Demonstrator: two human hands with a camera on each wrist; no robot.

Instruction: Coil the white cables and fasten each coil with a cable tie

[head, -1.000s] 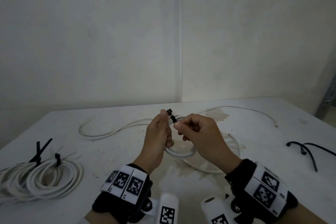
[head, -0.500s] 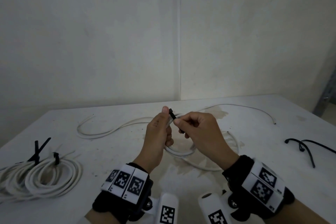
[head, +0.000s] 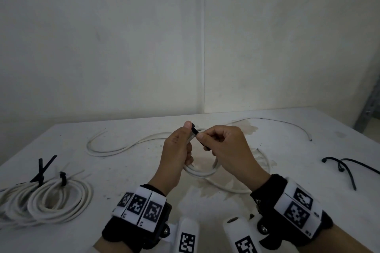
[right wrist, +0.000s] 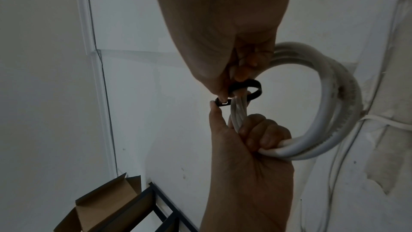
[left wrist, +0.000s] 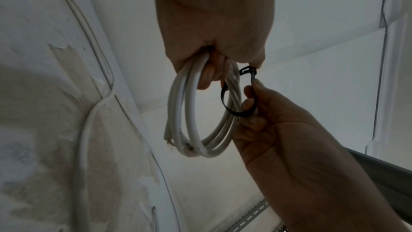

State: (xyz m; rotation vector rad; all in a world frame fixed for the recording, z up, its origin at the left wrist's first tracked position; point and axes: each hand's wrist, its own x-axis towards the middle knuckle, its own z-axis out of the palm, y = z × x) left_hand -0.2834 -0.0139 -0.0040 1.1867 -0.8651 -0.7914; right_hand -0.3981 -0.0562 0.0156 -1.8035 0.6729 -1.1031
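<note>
White round cable coil (left wrist: 200, 112): your left hand (head: 176, 156) grips it; right hand (head: 224, 150) pinches black plastic cable tie (left wrist: 236, 110), unfastened. Two tied coils (head: 47, 201) at 8 o'clock; loose cable (head: 127, 146) remains.

White table (head: 287, 170): tied coils (head: 51, 199), loose cable (head: 115, 148), ties (head: 341, 167).

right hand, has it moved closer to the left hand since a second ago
Yes. In the head view the right hand has closed toward the left hand; the gap between the cable tie ends seen earlier is gone, while the wall corner stays above them.
</note>
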